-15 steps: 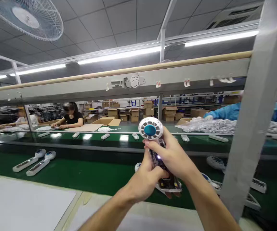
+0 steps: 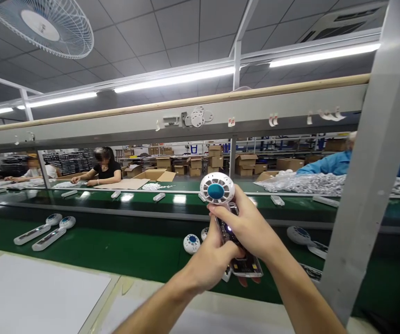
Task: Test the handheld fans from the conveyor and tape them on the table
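Note:
Both my hands hold one white handheld device above the belt, tilted up and away from me. Its round head has slots around a blue centre, and the open handle shows a dark circuit board with a small lit spot. My left hand wraps the lower handle, its thumb lying across the board. Higher up, my right hand is closed round the handle, its thumb at the neck under the head. Behind my left hand, a similar device lies on the belt, partly hidden.
A green conveyor belt carries two more devices at left and others at right. Small white parts lie on the farther belt. A grey post stands close on the right. White sheets cover the near bench. Several people sit opposite.
Devices on the near belt have shifted left, and more of those behind my left hand shows. White parts on the far belt have moved right. My hands keep the same grip.

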Tool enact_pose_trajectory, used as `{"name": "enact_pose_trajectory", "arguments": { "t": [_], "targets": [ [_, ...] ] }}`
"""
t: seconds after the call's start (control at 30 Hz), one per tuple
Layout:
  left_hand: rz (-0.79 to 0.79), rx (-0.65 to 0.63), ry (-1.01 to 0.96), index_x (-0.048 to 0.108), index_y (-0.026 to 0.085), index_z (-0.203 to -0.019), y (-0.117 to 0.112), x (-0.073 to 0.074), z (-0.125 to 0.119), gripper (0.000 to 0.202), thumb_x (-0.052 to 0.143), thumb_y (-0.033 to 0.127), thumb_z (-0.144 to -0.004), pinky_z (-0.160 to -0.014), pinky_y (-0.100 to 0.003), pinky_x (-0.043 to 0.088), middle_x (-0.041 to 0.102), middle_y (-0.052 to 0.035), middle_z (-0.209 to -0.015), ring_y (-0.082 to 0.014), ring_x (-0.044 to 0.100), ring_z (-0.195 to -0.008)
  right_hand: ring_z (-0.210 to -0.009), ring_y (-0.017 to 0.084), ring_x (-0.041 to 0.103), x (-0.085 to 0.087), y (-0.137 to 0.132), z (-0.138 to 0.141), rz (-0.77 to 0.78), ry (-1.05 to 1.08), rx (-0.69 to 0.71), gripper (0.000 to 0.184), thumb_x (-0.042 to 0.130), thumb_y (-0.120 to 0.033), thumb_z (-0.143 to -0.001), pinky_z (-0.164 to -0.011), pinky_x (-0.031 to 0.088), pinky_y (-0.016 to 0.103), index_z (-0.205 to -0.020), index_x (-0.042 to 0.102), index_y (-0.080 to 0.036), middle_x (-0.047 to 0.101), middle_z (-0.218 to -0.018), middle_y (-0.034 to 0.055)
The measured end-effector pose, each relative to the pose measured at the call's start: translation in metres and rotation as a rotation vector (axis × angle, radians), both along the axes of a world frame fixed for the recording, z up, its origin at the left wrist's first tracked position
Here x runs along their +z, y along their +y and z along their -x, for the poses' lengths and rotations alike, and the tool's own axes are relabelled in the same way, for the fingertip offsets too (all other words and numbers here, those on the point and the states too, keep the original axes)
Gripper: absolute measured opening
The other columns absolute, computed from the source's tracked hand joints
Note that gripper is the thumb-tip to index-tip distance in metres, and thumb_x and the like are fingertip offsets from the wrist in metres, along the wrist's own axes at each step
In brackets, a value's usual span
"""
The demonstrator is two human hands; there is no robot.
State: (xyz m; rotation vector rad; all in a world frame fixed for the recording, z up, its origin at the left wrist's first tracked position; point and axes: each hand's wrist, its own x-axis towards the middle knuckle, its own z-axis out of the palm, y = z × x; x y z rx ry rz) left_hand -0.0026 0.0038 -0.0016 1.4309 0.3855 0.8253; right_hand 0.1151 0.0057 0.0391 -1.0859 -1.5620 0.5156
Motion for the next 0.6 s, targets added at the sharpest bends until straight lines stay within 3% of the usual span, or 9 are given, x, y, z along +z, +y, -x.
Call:
{"name": "enact_pose_trajectory", "arguments": {
  "t": [0.17, 0.27, 0.37, 0.47, 0.53, 0.6],
  "targets": [
    [0.009, 0.054, 0.008, 0.022, 0.018, -0.145, 0.003, -0.005, -0.003, 0.076, 0.052, 0.017, -0.075, -0.048, -0.024, 0.05, 0.062, 0.0018, -0.068, -0.0153, 0.061, -0.052, -0.1, 0.021, 0.061, 0.002, -0.001, 0.004, 0.039, -0.012, -0.021, 0.028, 0.065, -0.028, -0.086, -0.087, 0.046, 0.034, -0.113, 0.058, -0.023, 0.069, -0.107, 0.0003],
    [-0.036, 0.084, -0.002, 0.029, 0.021, -0.142, 0.002, -0.003, -0.002, 0.068, 0.054, 0.017, -0.079, -0.052, -0.026, 0.053, 0.066, -0.0017, -0.084, -0.0136, 0.062, -0.056, -0.097, 0.02, 0.063, 0.003, -0.004, 0.004, -0.054, 0.068, 0.001, 0.029, 0.068, -0.028, -0.085, -0.084, 0.048, 0.032, -0.112, 0.06, -0.023, 0.07, -0.104, -0.0005],
    [-0.106, 0.078, -0.028, 0.031, 0.025, -0.143, -0.004, 0.005, 0.002, 0.067, 0.055, 0.014, -0.081, -0.065, -0.025, 0.056, 0.062, -0.0078, -0.12, -0.0175, 0.067, -0.087, -0.098, 0.02, 0.064, 0.004, -0.008, 0.004, -0.113, 0.099, 0.025, 0.034, 0.071, -0.03, -0.084, -0.083, 0.049, 0.03, -0.116, 0.061, -0.025, 0.071, -0.108, -0.0008],
    [-0.202, 0.109, -0.057, 0.036, 0.024, -0.141, -0.01, 0.014, 0.008, 0.067, 0.057, 0.008, -0.079, -0.085, -0.022, 0.054, 0.057, -0.0057, -0.129, -0.0188, 0.059, -0.113, -0.1, 0.02, 0.065, 0.004, -0.012, 0.005, -0.159, 0.133, 0.023, 0.034, 0.072, -0.032, -0.083, -0.084, 0.05, 0.03, -0.115, 0.062, -0.025, 0.071, -0.108, -0.0003],
    [-0.178, 0.071, -0.049, 0.037, 0.023, -0.138, -0.012, 0.019, 0.013, 0.066, 0.057, 0.008, -0.078, -0.084, -0.024, 0.056, 0.058, -0.0046, -0.119, -0.0182, 0.062, -0.105, -0.096, 0.021, 0.066, 0.004, -0.013, 0.007, -0.184, 0.173, 0.024, 0.031, 0.073, -0.032, -0.083, -0.083, 0.051, 0.031, -0.111, 0.064, -0.023, 0.073, -0.103, 0.0007],
    [-0.104, 0.005, -0.024, 0.036, 0.023, -0.135, -0.012, 0.022, 0.017, 0.062, 0.056, 0.009, -0.078, -0.071, -0.028, 0.058, 0.057, -0.0035, -0.108, -0.0163, 0.065, -0.086, -0.093, 0.021, 0.068, 0.004, -0.013, 0.009, -0.21, 0.224, 0.031, 0.029, 0.073, -0.033, -0.083, -0.084, 0.051, 0.032, -0.108, 0.066, -0.022, 0.074, -0.1, 0.0018]
  ]
}}
